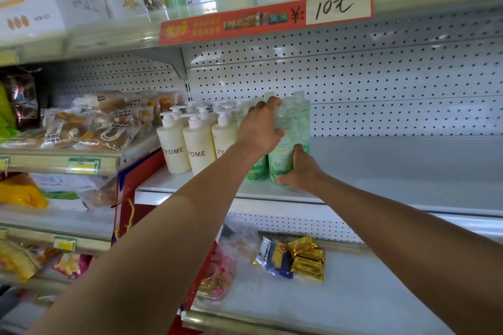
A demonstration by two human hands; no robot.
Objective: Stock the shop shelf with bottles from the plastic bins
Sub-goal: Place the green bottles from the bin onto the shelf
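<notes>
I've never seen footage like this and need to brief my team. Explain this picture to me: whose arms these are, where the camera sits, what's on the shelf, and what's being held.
There is no machine here. A person wears one wide-angle camera on the head, so you look down their own arms.

The left hand curls over the upper part of a green bottle, while the right hand grips it near the base. It stands among other green bottles on the white shelf.

To their left stand cream pump bottles marked ZYOME. The shelf to the right of the bottles is bare. Above hangs a red price strip; below lie gold snack packets.
</notes>
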